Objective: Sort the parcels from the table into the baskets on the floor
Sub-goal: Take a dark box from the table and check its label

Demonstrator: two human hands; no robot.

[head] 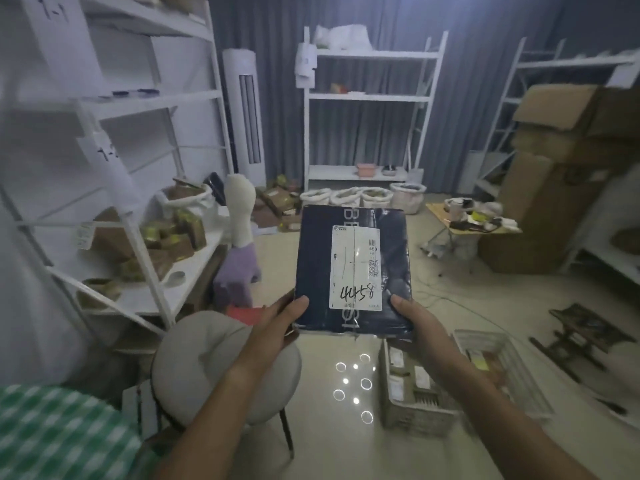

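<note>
I hold a flat dark-blue parcel (pixel 353 268) up in front of me with both hands. Its white shipping label carries the handwritten number 4458. My left hand (pixel 280 323) grips the lower left corner, thumb on top. On the lower right corner my right hand (pixel 415 323) grips the same way. Two pale baskets stand on the floor below and to the right: one (pixel 412 410) under my right forearm holds several parcels, the other (pixel 519 386) sits just right of it, partly hidden by my arm.
A round grey stool (pixel 207 368) stands below my left arm. White shelving (pixel 138 237) with brown parcels lines the left side. Sacks (pixel 360 197) and another rack stand at the back, stacked cardboard boxes (pixel 554 174) and a small cluttered table (pixel 471 223) at right.
</note>
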